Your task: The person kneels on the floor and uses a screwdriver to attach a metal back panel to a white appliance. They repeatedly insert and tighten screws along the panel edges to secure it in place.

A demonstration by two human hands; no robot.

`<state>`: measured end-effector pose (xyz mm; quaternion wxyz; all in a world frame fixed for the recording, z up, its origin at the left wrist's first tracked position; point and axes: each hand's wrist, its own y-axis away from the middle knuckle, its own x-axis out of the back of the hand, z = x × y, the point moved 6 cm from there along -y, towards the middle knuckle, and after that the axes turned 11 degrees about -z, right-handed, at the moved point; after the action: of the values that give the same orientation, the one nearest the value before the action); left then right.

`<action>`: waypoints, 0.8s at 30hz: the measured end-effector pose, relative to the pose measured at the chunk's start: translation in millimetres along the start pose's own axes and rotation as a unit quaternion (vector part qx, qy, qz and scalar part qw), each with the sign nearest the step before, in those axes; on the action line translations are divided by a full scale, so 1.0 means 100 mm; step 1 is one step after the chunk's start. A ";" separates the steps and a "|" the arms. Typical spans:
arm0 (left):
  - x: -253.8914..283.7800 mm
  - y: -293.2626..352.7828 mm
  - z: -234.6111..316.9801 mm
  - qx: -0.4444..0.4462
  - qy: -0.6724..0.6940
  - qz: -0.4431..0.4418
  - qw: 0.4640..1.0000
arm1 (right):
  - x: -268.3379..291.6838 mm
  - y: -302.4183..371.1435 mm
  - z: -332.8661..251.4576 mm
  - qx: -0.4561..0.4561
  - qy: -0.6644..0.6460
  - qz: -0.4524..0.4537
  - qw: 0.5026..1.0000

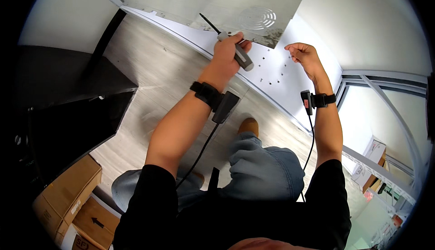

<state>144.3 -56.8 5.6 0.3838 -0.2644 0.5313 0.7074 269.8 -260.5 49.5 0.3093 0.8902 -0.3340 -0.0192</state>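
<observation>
My left hand (223,58) is closed around a screwdriver (244,58) with a grey handle. Its thin dark shaft points up and to the left, over a flat metal panel (195,0). This grey panel has slotted vent rings and a stained lower right corner. To the right, my right hand (307,58) hovers above the white table (294,98), thumb and fingertips pinched together. Whatever lies in that pinch, if anything, is too small to make out. Several small screws (270,83) are scattered on the white surface between the panel and my right hand.
A black cabinet (68,77) stands at the left, with cardboard boxes (74,186) below it. A metal rack (385,100) is at the right. Cables run down from the black devices strapped to both wrists. Wood-look floor (158,59) lies left of the table.
</observation>
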 end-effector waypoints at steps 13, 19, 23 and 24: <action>-0.44 0.76 0.18 0.077 0.140 -0.099 0.982 | -1.12 0.84 -1.17 0.092 -0.016 0.016 0.995; -0.58 1.14 0.32 0.094 0.136 -0.128 0.978 | -1.51 0.91 -1.57 0.124 -0.048 0.132 0.982; -0.69 1.30 0.53 0.069 0.074 -0.182 0.978 | -1.61 0.98 -1.73 0.167 -0.114 0.215 0.955; -0.68 1.39 0.59 0.073 0.054 -0.213 0.973 | -1.63 1.01 -1.73 0.182 -0.132 0.228 0.947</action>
<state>70.7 -38.0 152.7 0.5142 -0.3807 0.5333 0.5534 126.5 -127.6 217.9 0.0917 0.8207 -0.5640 -0.0041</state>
